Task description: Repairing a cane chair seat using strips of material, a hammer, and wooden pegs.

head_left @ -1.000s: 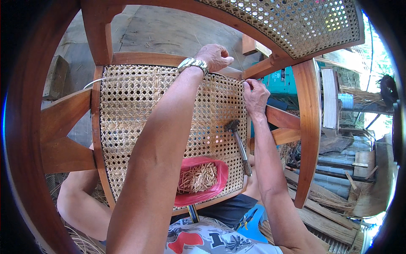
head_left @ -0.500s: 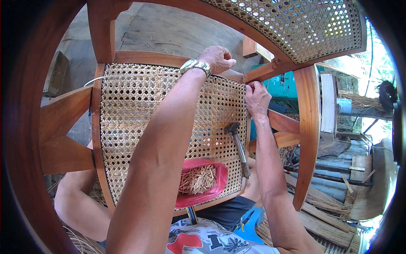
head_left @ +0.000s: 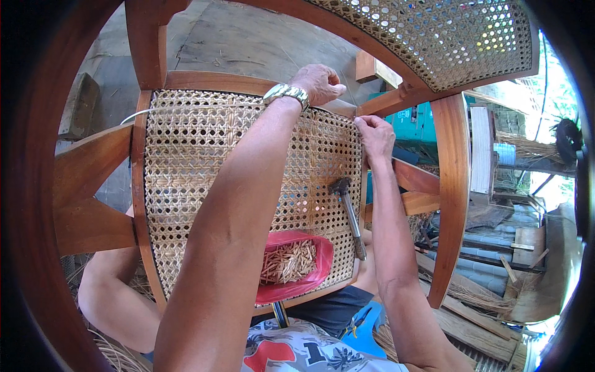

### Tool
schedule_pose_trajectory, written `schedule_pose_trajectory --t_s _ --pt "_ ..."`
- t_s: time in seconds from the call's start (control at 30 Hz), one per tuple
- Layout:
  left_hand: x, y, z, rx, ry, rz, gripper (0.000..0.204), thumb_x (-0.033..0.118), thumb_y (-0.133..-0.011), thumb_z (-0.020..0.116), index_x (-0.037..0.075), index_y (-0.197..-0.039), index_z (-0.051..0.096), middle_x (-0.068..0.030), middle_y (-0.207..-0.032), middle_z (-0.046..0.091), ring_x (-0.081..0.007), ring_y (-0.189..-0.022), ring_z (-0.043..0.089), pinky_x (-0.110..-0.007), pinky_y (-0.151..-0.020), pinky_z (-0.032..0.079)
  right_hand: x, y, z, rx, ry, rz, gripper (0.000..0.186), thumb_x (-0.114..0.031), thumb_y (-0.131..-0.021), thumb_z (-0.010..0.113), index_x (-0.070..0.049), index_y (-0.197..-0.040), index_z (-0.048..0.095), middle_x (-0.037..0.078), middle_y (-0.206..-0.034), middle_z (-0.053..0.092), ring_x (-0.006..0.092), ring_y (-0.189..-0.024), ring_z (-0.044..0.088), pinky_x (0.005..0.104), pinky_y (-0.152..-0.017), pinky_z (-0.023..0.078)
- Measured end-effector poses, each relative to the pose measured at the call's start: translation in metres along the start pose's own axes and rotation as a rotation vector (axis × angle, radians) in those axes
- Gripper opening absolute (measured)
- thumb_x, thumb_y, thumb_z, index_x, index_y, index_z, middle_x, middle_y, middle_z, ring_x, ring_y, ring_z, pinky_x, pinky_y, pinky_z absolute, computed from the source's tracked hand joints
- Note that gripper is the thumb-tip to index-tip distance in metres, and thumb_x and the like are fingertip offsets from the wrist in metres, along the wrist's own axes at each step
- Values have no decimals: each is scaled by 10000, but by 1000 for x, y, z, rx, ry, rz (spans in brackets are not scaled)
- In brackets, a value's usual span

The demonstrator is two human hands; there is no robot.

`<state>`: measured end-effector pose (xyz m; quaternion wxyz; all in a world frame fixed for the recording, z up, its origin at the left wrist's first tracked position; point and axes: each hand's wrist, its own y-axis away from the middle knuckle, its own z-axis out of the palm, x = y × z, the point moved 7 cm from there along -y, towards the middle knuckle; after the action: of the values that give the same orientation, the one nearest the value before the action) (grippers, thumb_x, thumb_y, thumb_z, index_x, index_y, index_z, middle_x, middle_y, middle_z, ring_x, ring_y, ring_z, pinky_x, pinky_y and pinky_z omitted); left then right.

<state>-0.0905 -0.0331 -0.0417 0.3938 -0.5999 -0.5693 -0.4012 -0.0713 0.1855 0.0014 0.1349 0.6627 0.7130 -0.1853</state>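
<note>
A woven cane seat (head_left: 186,180) in a reddish wooden chair frame (head_left: 217,80) lies in front of me. My left hand (head_left: 317,85), a watch (head_left: 286,94) at its wrist, is closed with curled fingers above the seat's back rail. What it holds, if anything, does not show. My right hand (head_left: 377,137) pinches at the seat's back right corner; whatever is between its fingertips is too small to make out. A pale cane strand (head_left: 141,113) sticks out past the left rail and runs along the back rows. A hammer (head_left: 348,214) lies on the cane near my right forearm.
A red pouch (head_left: 325,263) of small wooden pegs (head_left: 288,261) rests on the front of the seat. The caned backrest (head_left: 458,37) rises at the far right. Blue-handled pliers (head_left: 356,323) are near my lap. Planks (head_left: 477,325) lie on the right.
My right hand has risen slightly at the corner, its pinching fingertips now showing more clearly. My left hand has hardly moved. The chair appears shifted a little to the left in view.
</note>
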Motion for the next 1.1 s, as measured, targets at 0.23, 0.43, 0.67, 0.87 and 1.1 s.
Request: schedule_pose_trajectory --t_s 0.23,0.43,0.67,0.87,1.1 --pt "6 3 -2 -24 27 -9 398 416 -910 703 64 -1084 766 -143 -1095 762 -272 -1002 719 -379 -925 553 17 -9 -6 -118 97 -11 297 -279 -845 737 -17 -978 780 138 -920 775 237 -833 737 359 -794 561" --pt "5 4 -1 -25 14 3 397 423 -905 702 71 -1076 767 -143 -1088 761 -275 -1006 716 -382 -924 549 18 -15 -9 -153 -79 79 274 -243 -847 739 0 -972 764 144 -903 763 227 -847 727 351 -808 556" --pt "5 3 2 -33 -22 13 397 431 -898 706 77 -1066 772 -139 -1078 764 -274 -996 716 -381 -920 549 -23 17 -48 179 -77 -260 142 -181 -906 736 -52 -964 743 76 -889 704 168 -784 657 312 -751 526" --pt "3 3 -1 -16 -119 27 408 429 -894 696 71 -1075 772 -134 -1066 767 -264 -968 721 -372 -904 552 -10 88 -45 -112 -466 42 118 -145 -973 678 -33 -997 707 -18 -834 653 46 -754 568 235 -693 480" --pt "10 0 7 -75 -268 29 406 415 -884 715 58 -1068 766 -137 -1054 768 -254 -961 726 -366 -892 553 30 152 -29 -218 -747 154 86 -129 -986 662 -45 -971 648 -34 -851 632 19 -745 552 217 -647 467"
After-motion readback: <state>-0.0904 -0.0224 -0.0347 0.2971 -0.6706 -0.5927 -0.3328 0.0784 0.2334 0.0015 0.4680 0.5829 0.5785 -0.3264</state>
